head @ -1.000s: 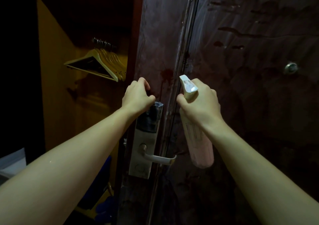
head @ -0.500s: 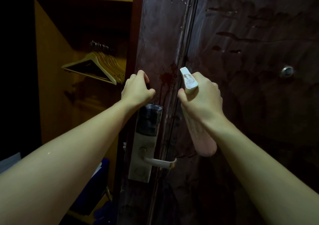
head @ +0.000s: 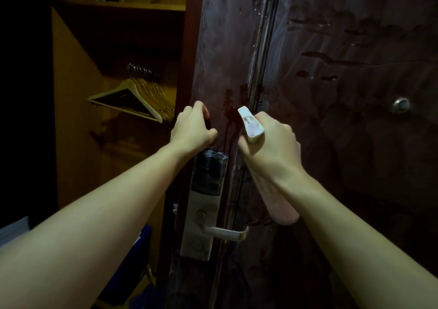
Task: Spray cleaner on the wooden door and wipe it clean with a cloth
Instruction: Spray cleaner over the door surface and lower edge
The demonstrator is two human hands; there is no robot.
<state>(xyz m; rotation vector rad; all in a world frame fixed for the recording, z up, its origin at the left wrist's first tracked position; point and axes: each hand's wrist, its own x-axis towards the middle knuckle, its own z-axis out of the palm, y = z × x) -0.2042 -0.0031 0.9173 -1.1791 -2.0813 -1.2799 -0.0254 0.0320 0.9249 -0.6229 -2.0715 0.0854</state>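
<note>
At the upper left of the frame, wooden hangers [head: 139, 100] hang in an open closet. Just right of them, the left hand [head: 192, 128] curls its fingers over the door's edge, above the lock plate [head: 203, 204]. At centre, the right hand [head: 272, 147] grips a pink spray bottle [head: 282, 204], nozzle toward the wet, streaked wooden door [head: 343, 95] filling the right side.

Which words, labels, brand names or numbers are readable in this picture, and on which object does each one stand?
None can be read.
Spray bottle: faint print on its body, too blurred.
Spray head: a reddish mark, illegible.
Lock plate: faint marks near the bottom, too dim.
</note>
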